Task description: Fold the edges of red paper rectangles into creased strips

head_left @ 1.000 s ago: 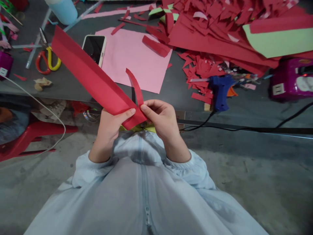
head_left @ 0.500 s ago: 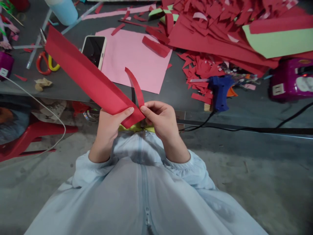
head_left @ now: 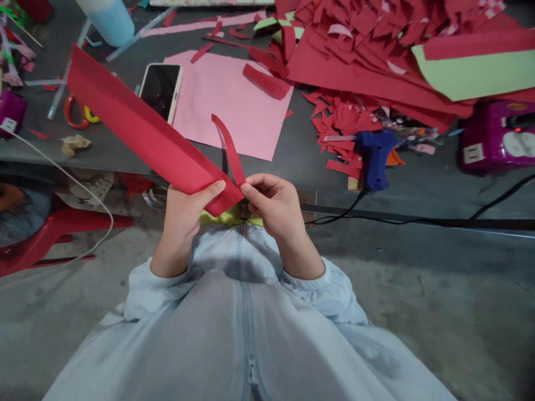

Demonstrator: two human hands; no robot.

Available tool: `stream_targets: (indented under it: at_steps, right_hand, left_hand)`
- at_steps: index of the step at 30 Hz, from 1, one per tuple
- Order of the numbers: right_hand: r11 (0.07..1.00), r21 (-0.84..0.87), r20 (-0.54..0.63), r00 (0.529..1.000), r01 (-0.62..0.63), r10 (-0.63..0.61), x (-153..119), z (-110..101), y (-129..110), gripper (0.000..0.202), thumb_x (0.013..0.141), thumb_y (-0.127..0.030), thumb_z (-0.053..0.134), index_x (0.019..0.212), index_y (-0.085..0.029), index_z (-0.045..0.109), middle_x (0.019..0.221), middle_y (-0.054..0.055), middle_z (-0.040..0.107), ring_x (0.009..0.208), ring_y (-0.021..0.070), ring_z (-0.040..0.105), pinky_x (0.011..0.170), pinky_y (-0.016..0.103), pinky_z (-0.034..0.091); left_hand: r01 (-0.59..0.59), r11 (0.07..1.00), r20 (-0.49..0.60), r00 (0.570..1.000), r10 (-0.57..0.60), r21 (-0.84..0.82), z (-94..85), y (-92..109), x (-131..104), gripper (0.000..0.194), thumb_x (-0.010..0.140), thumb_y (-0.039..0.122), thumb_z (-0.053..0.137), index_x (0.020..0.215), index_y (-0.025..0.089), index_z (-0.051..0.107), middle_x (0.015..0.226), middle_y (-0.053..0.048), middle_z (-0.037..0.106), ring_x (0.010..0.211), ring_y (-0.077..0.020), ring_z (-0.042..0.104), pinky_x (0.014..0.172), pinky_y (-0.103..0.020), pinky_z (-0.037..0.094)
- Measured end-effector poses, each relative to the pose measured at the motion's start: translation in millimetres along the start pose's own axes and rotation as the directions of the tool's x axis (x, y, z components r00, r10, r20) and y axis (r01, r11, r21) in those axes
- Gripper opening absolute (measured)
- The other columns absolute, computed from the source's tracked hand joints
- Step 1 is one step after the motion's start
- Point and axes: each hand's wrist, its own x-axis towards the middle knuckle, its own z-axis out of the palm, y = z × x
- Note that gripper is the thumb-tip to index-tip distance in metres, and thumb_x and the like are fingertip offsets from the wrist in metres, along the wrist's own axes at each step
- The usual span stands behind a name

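Observation:
My left hand [head_left: 186, 214] is closed on the lower end of a long folded sheet of red paper [head_left: 137, 136], thumb on top. The sheet slants up to the left over the table edge. Between thumb and fingertips my right hand [head_left: 278, 209] pinches a narrow red paper strip [head_left: 229, 147], whose free end curls upward. The strip's lower end meets the sheet's corner at my right fingertips; whether the two are still joined there I cannot tell. Behind the strip, a pink paper sheet [head_left: 229, 106] lies flat on the table.
A phone [head_left: 160, 89] rests on the pink sheet's left edge, with scissors [head_left: 76, 113] farther left. On the right are a blue glue gun [head_left: 375, 159], red paper scraps [head_left: 343, 114], a heap of red paper [head_left: 376, 33] and a purple device [head_left: 497, 139]. A black cord [head_left: 401, 223] runs along the table edge.
The red sheet has shifted slightly left and now covers more of the scissors. Its lower corner has drawn a little away from my right fingertips. Both hands keep their hold.

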Motion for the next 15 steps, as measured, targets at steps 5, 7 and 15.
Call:
stream_targets:
  at_steps: [5,7,15]
  right_hand:
    - [1.0,0.014,-0.007,1.0,-0.013,0.013,-0.8,-0.2,-2.9,0.03,0.066,-0.048,0.083,0.075,-0.022,0.071,0.052,-0.007,0.052,0.041,0.0038,0.036,0.039,0.021,0.027]
    - [0.999,-0.01,0.021,0.999,-0.04,0.04,-0.5,-2.4,-5.3,0.034,0.063,-0.051,0.084,0.075,-0.022,0.072,0.051,-0.007,0.053,0.041,0.0039,0.036,0.039,0.021,0.027]
    - [0.999,-0.036,0.0,1.0,-0.018,0.018,0.9,-1.5,-0.5,0.041,0.064,-0.058,0.081,0.075,-0.021,0.067,0.052,-0.008,0.049,0.042,0.0038,0.036,0.038,0.02,0.027]
  left_hand:
    - [-0.012,1.0,-0.013,1.0,0.012,0.01,-0.9,0.2,1.7,0.037,0.051,0.022,0.091,0.082,0.019,0.07,0.081,0.002,0.072,0.076,-0.0148,0.068,0.072,-0.026,0.057]
    - [-0.012,1.0,-0.015,1.0,0.013,0.013,-0.9,1.0,1.7,0.038,0.051,0.022,0.091,0.082,0.019,0.07,0.081,0.001,0.072,0.076,-0.015,0.067,0.074,-0.027,0.057]
    - [0.019,1.0,-0.022,1.0,-0.019,0.0,0.3,2.4,2.4,0.042,0.047,0.026,0.093,0.081,0.019,0.07,0.081,0.001,0.072,0.076,-0.0154,0.069,0.073,-0.027,0.059]
